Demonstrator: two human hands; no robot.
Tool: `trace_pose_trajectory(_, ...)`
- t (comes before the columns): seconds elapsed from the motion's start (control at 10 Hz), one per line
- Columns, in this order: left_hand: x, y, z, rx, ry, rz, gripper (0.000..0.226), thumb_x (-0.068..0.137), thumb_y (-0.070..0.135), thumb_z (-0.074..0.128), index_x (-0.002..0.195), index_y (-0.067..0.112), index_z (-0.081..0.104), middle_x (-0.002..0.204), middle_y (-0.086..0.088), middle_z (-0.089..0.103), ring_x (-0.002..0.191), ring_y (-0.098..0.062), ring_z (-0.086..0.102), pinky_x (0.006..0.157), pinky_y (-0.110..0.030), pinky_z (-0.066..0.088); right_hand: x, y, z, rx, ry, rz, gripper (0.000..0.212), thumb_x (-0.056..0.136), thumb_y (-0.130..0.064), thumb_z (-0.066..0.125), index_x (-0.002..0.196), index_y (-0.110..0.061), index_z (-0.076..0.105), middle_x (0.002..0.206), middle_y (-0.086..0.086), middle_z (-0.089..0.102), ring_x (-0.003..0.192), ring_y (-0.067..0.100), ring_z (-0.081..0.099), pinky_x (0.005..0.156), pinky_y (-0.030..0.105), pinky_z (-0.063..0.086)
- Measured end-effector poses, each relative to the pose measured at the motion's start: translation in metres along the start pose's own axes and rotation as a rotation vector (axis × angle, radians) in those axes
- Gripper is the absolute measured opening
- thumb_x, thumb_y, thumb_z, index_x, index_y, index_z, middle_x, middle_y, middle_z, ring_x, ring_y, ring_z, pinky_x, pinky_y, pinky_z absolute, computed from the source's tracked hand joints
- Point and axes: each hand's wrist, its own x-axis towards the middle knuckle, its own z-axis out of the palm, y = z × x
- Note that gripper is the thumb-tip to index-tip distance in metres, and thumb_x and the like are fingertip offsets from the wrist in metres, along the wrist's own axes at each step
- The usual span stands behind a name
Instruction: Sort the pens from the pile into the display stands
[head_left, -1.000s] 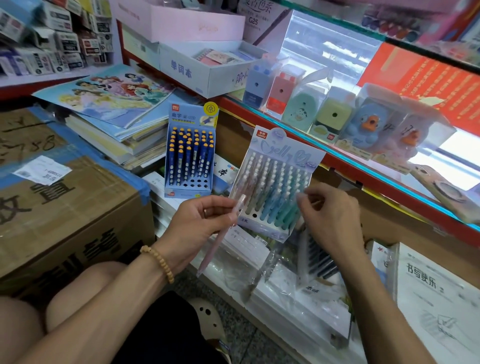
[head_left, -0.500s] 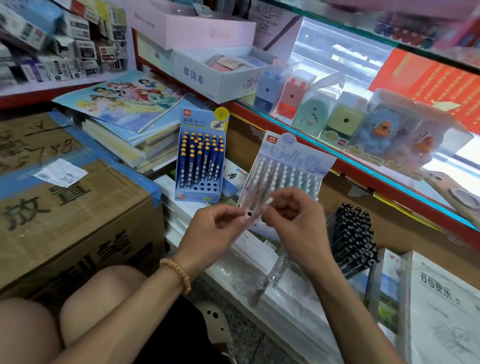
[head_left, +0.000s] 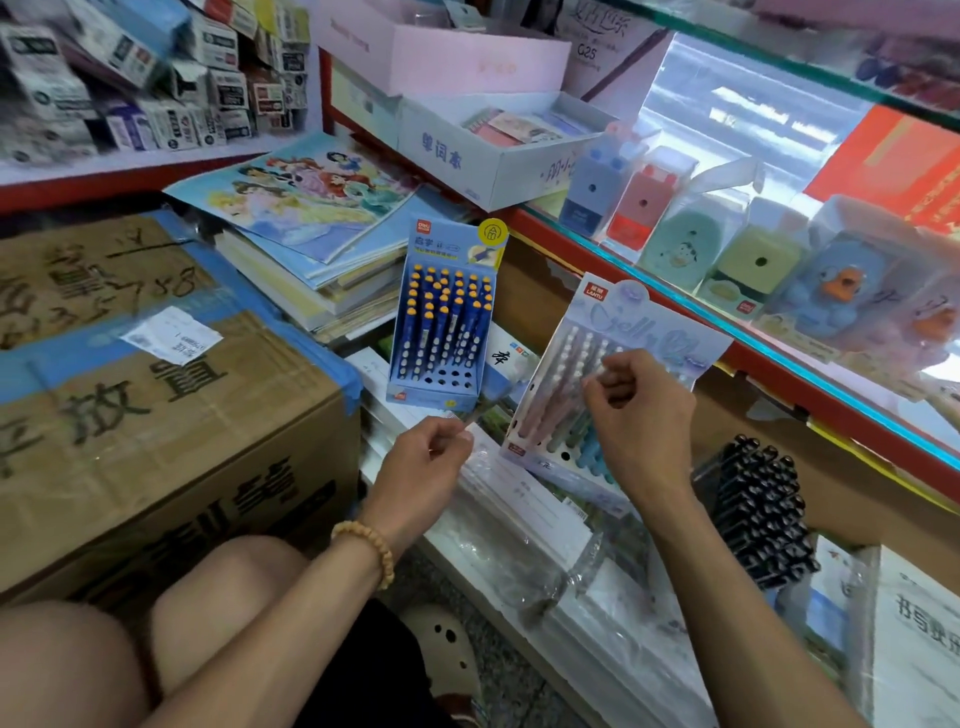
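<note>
The right hand (head_left: 636, 410) is curled in front of the pastel stand (head_left: 613, 374), fingertips pinched together at the tops of its pens; whether a pen sits between them I cannot tell, since the knuckles hide it. This stand leans back with a pale lilac header card and holds rows of slim pastel pens (head_left: 558, 384) (pinkish on the left, turning teal and blue towards the right), each with a whitish top; a few holes along its near edge show empty.

The left hand (head_left: 434, 449) hangs to the left and nearer, fingers curled, pinching a thin clear wrapper (head_left: 480, 413) that is blurred.

Further left and farther back stands the blue stand (head_left: 441, 317), filled with dark blue pens (head_left: 447, 312) with orange tips, its near rows of holes unfilled.

A bundle of black pens (head_left: 758, 509) lies in clear plastic to the right, near the right forearm. A cardboard box (head_left: 156, 415) sits on the left.
</note>
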Motion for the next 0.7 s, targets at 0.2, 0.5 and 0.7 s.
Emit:
trace_pose_trajectory(0.2,0.001,-0.003,-0.003,-0.018,0.001,-0.01,0.017,0.098,0.025,0.053,0.112,0.019,0.062,0.103,0.007,0.062,0.103,-0.01,0.061,0.095,-0.035,0.052,0.004,0.0,0.003,-0.064,0.008,-0.069,0.011,0.087,-0.01,0.069,0.098,-0.012,0.066,0.085,-0.004,0.061,0.077,0.014,0.062,0.076,0.034,0.056)
trace_pose_trajectory(0.5,0.003,-0.002,-0.002,-0.033,0.009,0.001,0.019,0.098,0.026,0.053,0.113,0.02,0.063,0.103,0.007,0.062,0.102,-0.007,0.06,0.096,-0.034,0.051,-0.002,0.007,0.012,-0.255,-0.126,-0.199,0.008,0.087,-0.011,0.07,0.091,-0.007,0.075,0.09,0.005,0.056,0.072,0.017,0.051,0.065,0.028,0.037)
trace_pose_trajectory(0.7,0.001,-0.003,-0.004,-0.043,0.001,0.001,0.019,0.099,0.025,0.053,0.114,0.02,0.062,0.104,0.007,0.063,0.103,-0.009,0.06,0.096,-0.036,0.052,-0.006,-0.001,-0.005,-0.163,-0.11,-0.094,0.014,0.091,-0.022,0.066,0.101,-0.015,0.074,0.094,-0.003,0.062,0.074,0.011,0.059,0.072,0.031,0.052)
